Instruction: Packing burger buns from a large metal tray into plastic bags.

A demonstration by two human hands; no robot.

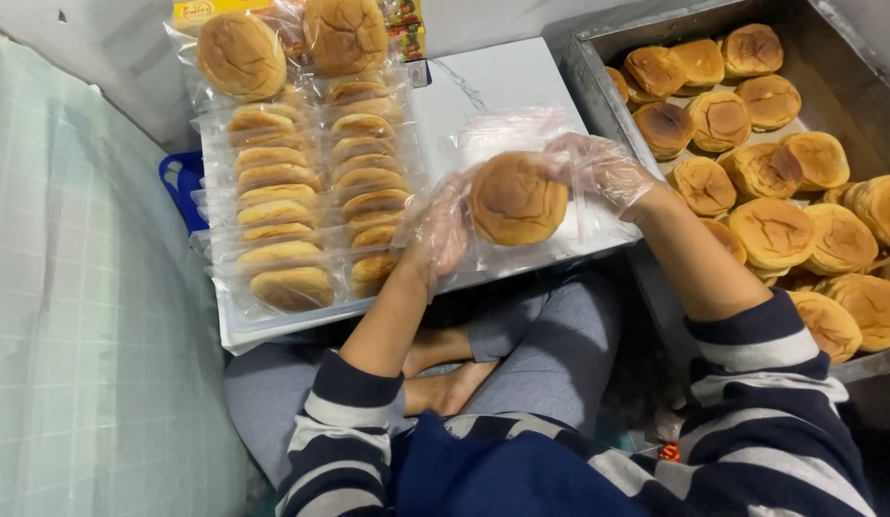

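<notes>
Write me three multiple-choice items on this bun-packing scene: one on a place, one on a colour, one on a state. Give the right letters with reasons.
1. Where does the metal tray of loose buns stand?
A. On the person's right
B. On the person's left
C. On the person's lap

2. What colours is the person's striped sleeve?
A. Red and yellow
B. Dark blue and grey-white
C. Green and black

3. What state is the bun between the hands in?
A. Lying loose in the tray
B. Broken in two
C. Whole, held at a clear plastic bag

Answers:
1. A: the tray lies beyond the right hand.
2. B: both sleeves show dark blue and pale bands.
3. C: the left hand and right hand, in clear gloves, hold the round bun against the bag, beside rows of bagged buns.
</notes>
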